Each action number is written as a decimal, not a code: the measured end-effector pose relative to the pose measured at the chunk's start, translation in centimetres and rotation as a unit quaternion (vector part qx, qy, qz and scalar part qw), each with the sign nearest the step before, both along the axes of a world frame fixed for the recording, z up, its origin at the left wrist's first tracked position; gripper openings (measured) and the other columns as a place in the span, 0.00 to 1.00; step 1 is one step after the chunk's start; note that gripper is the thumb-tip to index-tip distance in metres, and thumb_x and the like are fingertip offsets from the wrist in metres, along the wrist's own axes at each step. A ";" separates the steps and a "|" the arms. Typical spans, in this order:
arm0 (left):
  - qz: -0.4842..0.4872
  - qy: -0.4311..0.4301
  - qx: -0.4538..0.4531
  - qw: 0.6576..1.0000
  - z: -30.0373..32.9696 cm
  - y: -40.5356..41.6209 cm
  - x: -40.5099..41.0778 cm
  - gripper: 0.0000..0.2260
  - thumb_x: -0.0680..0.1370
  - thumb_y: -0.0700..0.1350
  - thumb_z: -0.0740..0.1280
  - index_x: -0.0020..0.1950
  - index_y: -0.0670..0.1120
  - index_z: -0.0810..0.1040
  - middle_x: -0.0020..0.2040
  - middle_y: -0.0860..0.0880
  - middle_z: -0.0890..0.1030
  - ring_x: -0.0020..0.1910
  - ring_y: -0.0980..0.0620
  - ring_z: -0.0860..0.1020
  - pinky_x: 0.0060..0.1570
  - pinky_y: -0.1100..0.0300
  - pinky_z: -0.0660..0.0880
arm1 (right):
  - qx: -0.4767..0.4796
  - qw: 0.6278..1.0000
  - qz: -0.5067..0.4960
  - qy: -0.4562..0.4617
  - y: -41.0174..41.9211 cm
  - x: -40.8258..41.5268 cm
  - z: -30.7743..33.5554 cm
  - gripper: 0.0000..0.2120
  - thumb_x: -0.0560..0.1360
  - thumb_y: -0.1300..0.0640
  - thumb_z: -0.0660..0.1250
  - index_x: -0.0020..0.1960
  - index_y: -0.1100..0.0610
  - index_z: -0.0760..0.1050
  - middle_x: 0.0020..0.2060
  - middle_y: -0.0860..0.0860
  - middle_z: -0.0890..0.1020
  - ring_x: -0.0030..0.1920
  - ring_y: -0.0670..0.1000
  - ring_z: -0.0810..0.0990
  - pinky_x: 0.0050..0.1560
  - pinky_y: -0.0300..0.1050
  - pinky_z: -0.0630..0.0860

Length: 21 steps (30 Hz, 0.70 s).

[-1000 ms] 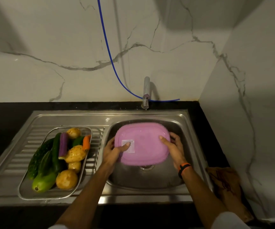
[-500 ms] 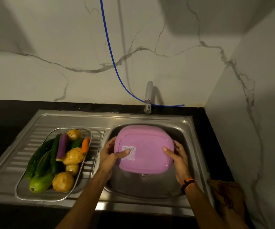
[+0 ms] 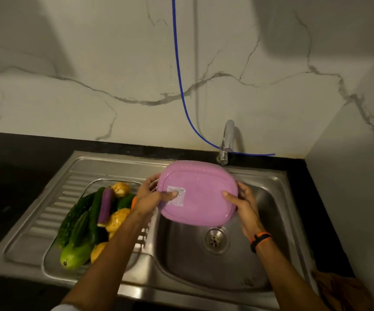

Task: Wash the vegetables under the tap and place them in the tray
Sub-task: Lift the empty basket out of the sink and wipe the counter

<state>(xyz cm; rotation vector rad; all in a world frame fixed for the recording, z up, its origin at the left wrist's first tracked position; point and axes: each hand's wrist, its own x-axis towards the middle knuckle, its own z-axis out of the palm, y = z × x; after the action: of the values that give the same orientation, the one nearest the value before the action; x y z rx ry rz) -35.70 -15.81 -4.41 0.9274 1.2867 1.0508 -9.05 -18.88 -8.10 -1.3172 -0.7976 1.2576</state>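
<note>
While the pink tray (image 3: 198, 194) hangs over the sink basin (image 3: 271, 232), bottom side up with its white label (image 3: 176, 195) towards me, I log the stock as follows. Left hand (image 3: 146, 197): grasping the tray's left edge, thumb on the upturned base by the label, fingers wrapped under the rim. Right hand (image 3: 243, 202): grasping the right edge in the same way, thumb on the base, an orange-and-black band (image 3: 260, 240) at the wrist. Tap (image 3: 226, 142): just behind the tray's far edge; I cannot tell whether water is running, for no stream shows. Vegetables — all gathered in the clear dish (image 3: 53, 263) on the ribbed drainboard (image 3: 53, 205) to the left of the basin: a pale green cucumber (image 3: 75, 255) at the near end, a bitter gourd (image 3: 73, 217), a dark cucumber (image 3: 95, 212), a purple aubergine (image 3: 105, 206) lying on top, several yellow potatoes (image 3: 116, 219), and a sliver of orange carrot (image 3: 133, 202) mostly hidden by my left wrist. Whether any of them is wet I cannot make out. My reading: the job stands near its beginning — the tray holds nothing, and none of the vegetables is in hand or under the spout. Left to do, as I judge it: turn the tray upright and set it down, then wash each vegetable at the tap and place it in the tray. Drain (image 3: 215, 239): open and uncovered below the tray.
</note>
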 end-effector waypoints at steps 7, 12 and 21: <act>0.013 -0.020 0.029 0.999 3.3 7.3 -6.5 0.32 0.63 0.31 0.80 0.63 0.49 0.75 0.59 0.47 0.80 0.57 0.44 0.81 0.55 0.42 0.81 | 0.060 0.997 -0.020 0.036 7.0 -7.6 3.1 0.27 0.70 0.64 0.75 0.66 0.54 0.71 0.60 0.52 0.80 0.58 0.52 0.81 0.52 0.47 0.81; 0.001 -0.007 0.027 1.000 3.6 12.9 -11.4 0.36 0.62 0.34 0.81 0.67 0.46 0.75 0.61 0.46 0.80 0.59 0.43 0.80 0.55 0.41 0.80 | 0.059 0.998 -0.005 0.024 12.6 -12.1 3.8 0.31 0.69 0.58 0.78 0.69 0.54 0.70 0.61 0.52 0.80 0.59 0.52 0.81 0.56 0.51 0.80; 0.000 -0.011 0.000 1.000 1.3 18.4 -17.2 0.35 0.63 0.32 0.79 0.68 0.44 0.75 0.60 0.45 0.80 0.58 0.40 0.80 0.54 0.40 0.80 | 0.016 1.000 0.001 0.016 18.4 -17.9 2.1 0.29 0.70 0.60 0.77 0.68 0.55 0.70 0.61 0.53 0.80 0.59 0.53 0.80 0.62 0.56 0.77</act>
<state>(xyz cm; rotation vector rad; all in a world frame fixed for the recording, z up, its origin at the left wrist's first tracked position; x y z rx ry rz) -52.85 2.60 -3.07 0.9127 1.2693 1.0578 -26.93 -0.51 -6.00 -1.2683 -0.7933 1.2586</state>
